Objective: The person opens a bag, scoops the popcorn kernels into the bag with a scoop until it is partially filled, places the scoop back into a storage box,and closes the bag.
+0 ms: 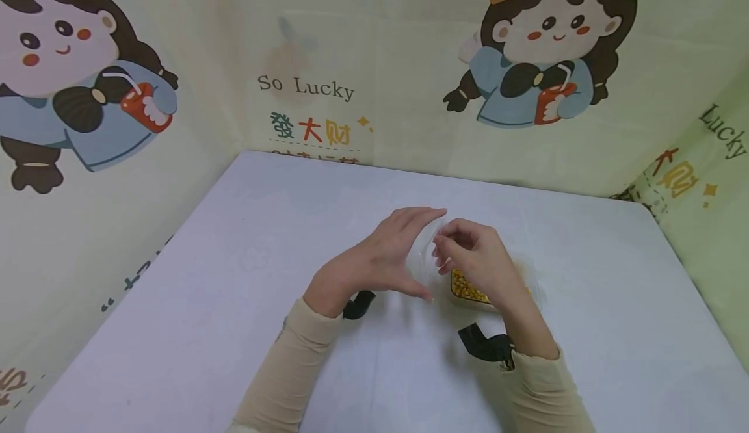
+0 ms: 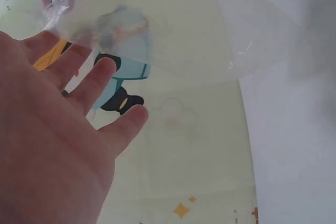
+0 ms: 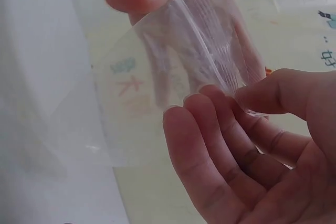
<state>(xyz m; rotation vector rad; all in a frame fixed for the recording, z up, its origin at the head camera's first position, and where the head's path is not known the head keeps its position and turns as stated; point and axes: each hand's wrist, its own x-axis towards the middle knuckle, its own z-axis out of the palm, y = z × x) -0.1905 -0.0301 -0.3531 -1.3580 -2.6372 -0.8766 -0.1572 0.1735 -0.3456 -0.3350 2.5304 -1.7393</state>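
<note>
A clear zip-lock plastic bag (image 3: 202,45) hangs between the two hands above the table. My right hand (image 1: 480,257) pinches the bag's ribbed zip edge between thumb and fingers. Facing it on the left, my left hand (image 1: 374,257) holds its fingers and thumb spread apart, close to the bag; whether it touches the film I cannot tell. In the left wrist view the left fingers (image 2: 126,124) look loosely straight, gripping nothing. Behind and below the right hand, a clear container (image 1: 529,270) holds yellow corn-like kernels (image 1: 465,288), partly hidden by that hand.
The white table (image 1: 205,329) reaches out on all sides of the hands. Printed cloth (image 1: 409,121) with cartoon figures hangs along the back and sides. Black wrist devices (image 1: 486,345) stick out below each wrist.
</note>
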